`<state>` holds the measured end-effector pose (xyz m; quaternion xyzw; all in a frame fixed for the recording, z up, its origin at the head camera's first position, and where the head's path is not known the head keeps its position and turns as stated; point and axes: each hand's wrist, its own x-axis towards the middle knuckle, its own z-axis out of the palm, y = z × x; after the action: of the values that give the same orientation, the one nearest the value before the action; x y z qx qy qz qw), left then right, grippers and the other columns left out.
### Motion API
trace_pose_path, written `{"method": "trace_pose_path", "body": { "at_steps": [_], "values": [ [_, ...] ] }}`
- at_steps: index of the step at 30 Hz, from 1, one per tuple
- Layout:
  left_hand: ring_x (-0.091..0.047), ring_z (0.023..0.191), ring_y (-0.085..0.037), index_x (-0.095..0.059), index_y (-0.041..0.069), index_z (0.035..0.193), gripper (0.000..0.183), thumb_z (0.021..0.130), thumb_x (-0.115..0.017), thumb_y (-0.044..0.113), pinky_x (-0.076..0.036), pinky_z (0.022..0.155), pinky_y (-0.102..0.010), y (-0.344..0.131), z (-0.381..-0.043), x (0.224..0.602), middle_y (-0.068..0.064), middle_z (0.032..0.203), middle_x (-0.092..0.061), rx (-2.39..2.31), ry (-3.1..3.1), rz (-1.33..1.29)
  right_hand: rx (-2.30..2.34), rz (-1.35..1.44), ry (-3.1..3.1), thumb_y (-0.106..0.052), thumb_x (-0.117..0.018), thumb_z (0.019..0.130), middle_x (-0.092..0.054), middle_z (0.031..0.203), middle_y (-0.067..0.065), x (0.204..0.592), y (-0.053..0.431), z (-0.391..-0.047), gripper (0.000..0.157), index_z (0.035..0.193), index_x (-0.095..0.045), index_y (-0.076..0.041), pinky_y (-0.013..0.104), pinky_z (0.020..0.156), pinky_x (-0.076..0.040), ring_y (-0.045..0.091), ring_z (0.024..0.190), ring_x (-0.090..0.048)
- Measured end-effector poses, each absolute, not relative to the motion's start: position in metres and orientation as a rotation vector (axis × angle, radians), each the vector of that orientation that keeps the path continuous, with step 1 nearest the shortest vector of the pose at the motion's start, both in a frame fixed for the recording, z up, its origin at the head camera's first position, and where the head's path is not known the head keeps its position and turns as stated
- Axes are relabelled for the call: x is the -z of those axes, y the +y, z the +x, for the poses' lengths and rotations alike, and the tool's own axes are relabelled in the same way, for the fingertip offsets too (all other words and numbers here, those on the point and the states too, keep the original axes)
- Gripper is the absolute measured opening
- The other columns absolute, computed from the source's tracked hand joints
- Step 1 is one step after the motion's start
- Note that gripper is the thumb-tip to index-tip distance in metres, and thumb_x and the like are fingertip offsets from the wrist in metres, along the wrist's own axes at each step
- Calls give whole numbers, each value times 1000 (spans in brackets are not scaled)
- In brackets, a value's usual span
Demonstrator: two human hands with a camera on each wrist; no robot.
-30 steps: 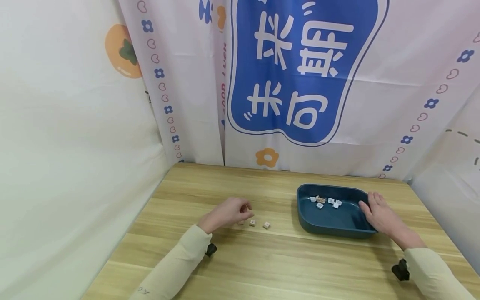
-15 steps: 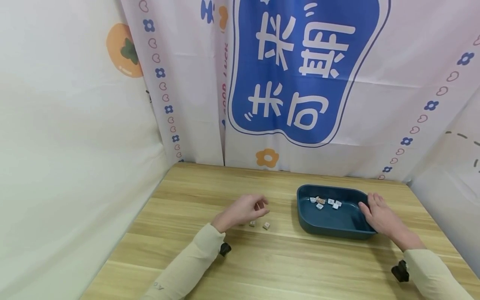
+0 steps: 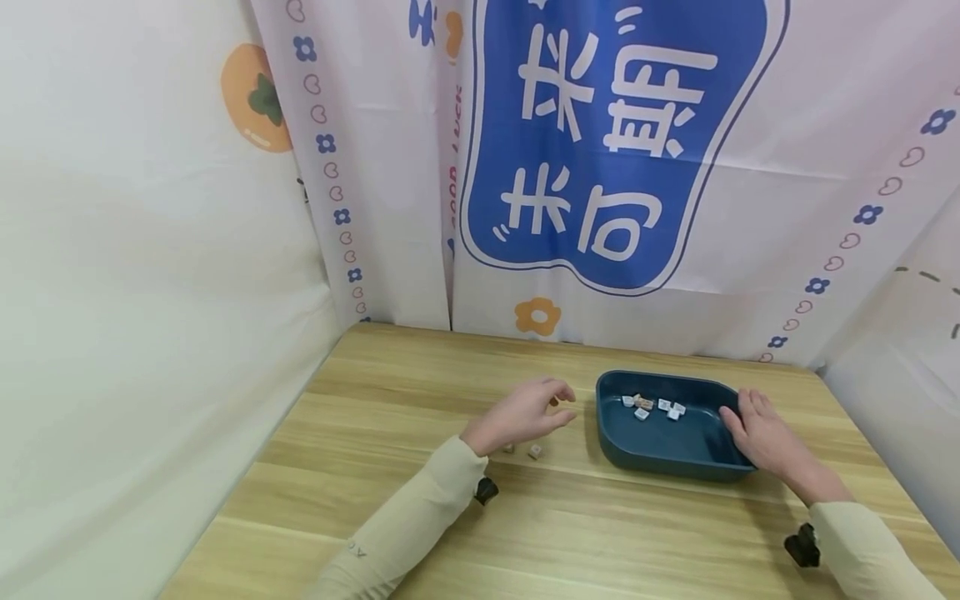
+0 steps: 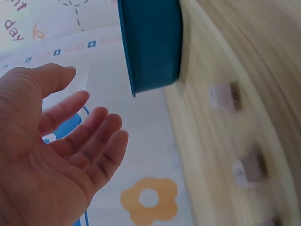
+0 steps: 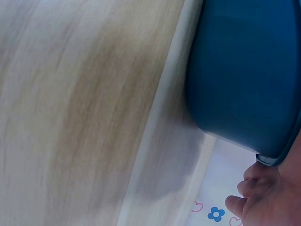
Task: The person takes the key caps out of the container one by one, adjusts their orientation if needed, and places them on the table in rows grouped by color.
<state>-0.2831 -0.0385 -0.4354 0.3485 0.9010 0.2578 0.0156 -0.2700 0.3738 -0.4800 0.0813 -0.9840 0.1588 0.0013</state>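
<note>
My left hand (image 3: 528, 411) hovers over the table just left of a dark blue tray (image 3: 675, 467). Its fingers are loosely bent, and the left wrist view shows the palm and fingers (image 4: 94, 141) holding nothing. Beside and below this hand lie small whitish block-like tiles (image 3: 535, 451); part of the row is hidden in the head view, while the left wrist view shows several tiles (image 4: 223, 96), blurred. My right hand (image 3: 768, 437) rests on the tray's right rim, thumb on the inner side, fingers extended along the edge. Inside the tray lie several white tiles (image 3: 642, 413) and tan ones (image 3: 645, 404).
The wood-grain table (image 3: 450, 533) meets a printed curtain (image 3: 375, 167) at the back. A pale cloth wall (image 3: 150, 333) stands along the left side. A black device (image 3: 802, 546) sits at my right wrist, another (image 3: 486, 490) at the left.
My left hand has moved right, from above the tiles toward the tray, and its fingers have spread a little. My right hand and the tray have stayed in place.
</note>
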Motion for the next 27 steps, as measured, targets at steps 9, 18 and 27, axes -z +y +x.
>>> {"method": "trace_pose_path", "body": {
  "at_steps": [9,18,27],
  "values": [
    [-60,113,-15,-61,15,123,33,100,-55,38,-50,92,-23,-4,-290,418,-3,124,-64,-774,2771,1144,-475,259,-3081,-44,-24,107,-11,145,51,478,375,-271,78,144,-13,24,68,111,-15,62,138,-13],
    [-60,117,-14,-57,16,132,40,99,-56,38,-49,95,-23,25,-292,412,-2,129,-62,-688,2747,1183,-497,263,-3083,-43,-23,107,-10,145,51,484,375,-271,78,143,-12,25,68,112,-14,62,138,-10],
    [-62,114,-14,-57,15,131,38,100,-56,36,-50,91,-23,51,-301,413,-2,126,-65,-725,2755,1129,-492,264,-3087,-45,-23,107,-11,146,51,483,375,-272,79,144,-12,24,68,112,-13,61,139,-10]
  ]
}}
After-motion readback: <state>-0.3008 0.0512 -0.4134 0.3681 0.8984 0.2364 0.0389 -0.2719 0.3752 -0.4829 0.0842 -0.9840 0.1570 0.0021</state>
